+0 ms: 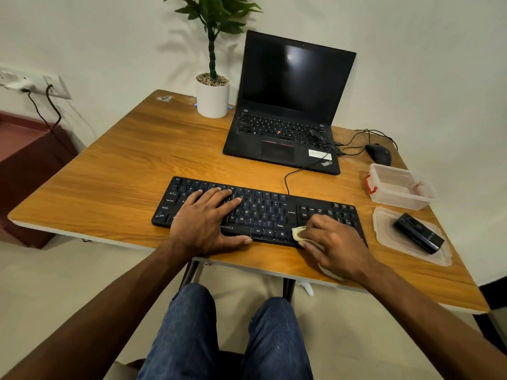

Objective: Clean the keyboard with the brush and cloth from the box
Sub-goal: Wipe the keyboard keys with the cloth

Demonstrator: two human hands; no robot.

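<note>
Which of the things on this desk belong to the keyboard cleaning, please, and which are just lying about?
Part of the job: keyboard; cloth, held by the right hand; left hand steadying the keys; clear box; its lid; the black object on it, possibly the brush.

Lying about: laptop; mouse; potted plant.

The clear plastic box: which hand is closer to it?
Right. The right hand wipes the keyboard's right end with the cloth, short of the box. The left hand rests on the keyboard's left half, farther away.
</note>
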